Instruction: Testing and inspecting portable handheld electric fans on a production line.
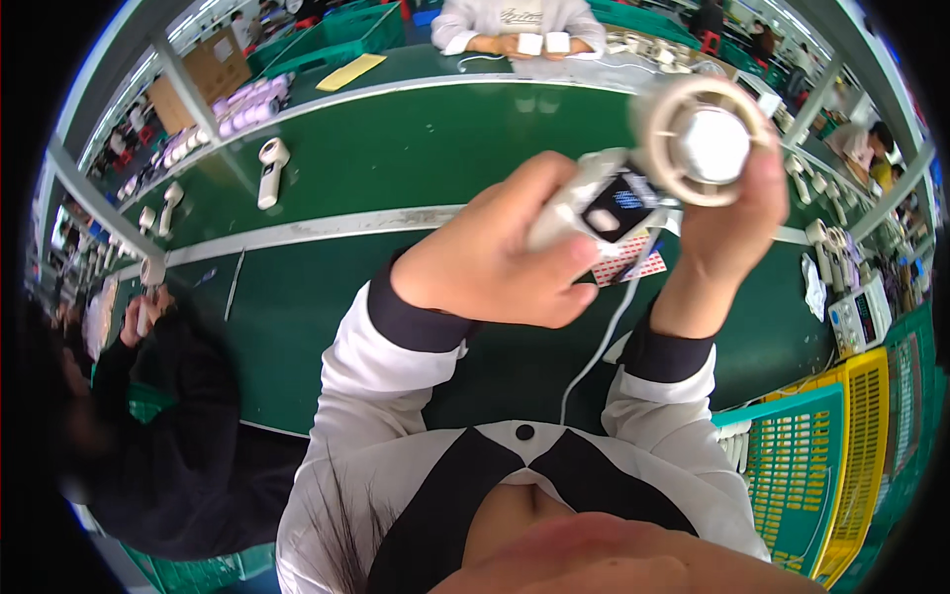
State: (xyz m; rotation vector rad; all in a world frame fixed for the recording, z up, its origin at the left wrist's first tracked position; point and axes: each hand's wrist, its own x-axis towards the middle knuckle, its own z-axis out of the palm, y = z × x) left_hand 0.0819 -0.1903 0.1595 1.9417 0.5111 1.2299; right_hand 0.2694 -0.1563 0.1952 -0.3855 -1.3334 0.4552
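Observation:
A white handheld fan (621, 206) is raised over the green bench in front of me. My left hand (495, 257) is closed round its white body, beside a small black display that is lit. My right hand (727, 228) grips the round fan head (714, 147), its thumb against the rim; the head is blurred by motion. From near the joint between body and head, a white cable (612, 332) hangs toward my lap. Behind the fan lies a sheet of red-and-white stickers (633, 265), partly hidden by my hands.
Another white fan (270, 176) lies on the green belt (396, 148) beyond the pale rail. At right are a bench instrument (859, 319), several fans and a teal basket (792, 475) beside a yellow crate (873, 396). One person (520, 25) sits opposite, another (188, 396) at left.

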